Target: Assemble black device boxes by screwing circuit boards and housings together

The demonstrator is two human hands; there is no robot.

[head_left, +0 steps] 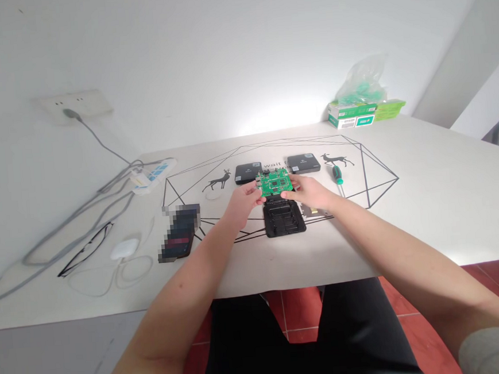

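A green circuit board (pixel 274 181) is held up between both hands, above the table. My left hand (pixel 244 201) grips its left edge, fingers closed. At the right edge, my right hand (pixel 309 191) pinches the board with its thumb on the near corner. Just below the board lies an open black plastic case half (pixel 283 219), its ribbed inside facing up. Partly under my right hand is a flat grey plate (pixel 310 210) with a gold-coloured patch. Two closed black boxes, one on the left (pixel 248 172) and one on the right (pixel 303 163), sit behind the board.
A green-and-black screwdriver (pixel 337 174) lies right of my right hand. To the left are a phone (pixel 179 233), glasses (pixel 85 249), a white charger (pixel 125 249) with its cable, and a power strip (pixel 153 176). Green-and-white boxes (pixel 351 114) under a plastic bag (pixel 362 80) stand at the back right.
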